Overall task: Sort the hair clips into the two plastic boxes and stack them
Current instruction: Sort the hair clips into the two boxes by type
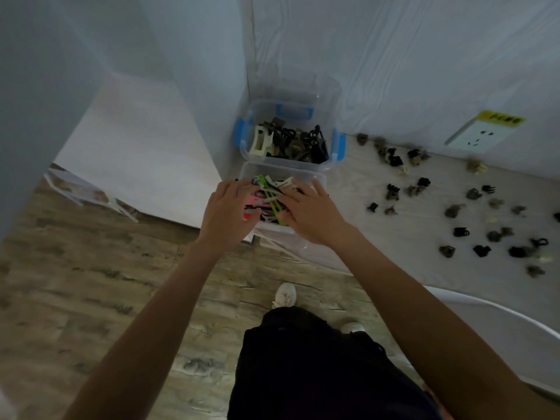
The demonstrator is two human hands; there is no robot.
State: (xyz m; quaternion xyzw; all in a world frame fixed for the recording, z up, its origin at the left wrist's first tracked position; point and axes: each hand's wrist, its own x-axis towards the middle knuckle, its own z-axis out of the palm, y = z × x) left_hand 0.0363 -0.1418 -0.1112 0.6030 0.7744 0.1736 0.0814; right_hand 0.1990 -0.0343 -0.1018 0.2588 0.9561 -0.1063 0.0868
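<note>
A: Both hands are down in the near plastic box [315, 177] — the left hand [225, 212] and right hand [309, 215] lie on the heap of long flat clips [268, 197], fingers spread, though whether any finger pinches a clip cannot be told.

B: And the claw clips?

A: Some sit in the far box [291, 137], just behind; many small ones [485, 213] lie scattered on the bed [378, 225] to the right.

B: The person would do well to level the heap below the rim — otherwise stacking may wobble.
</note>
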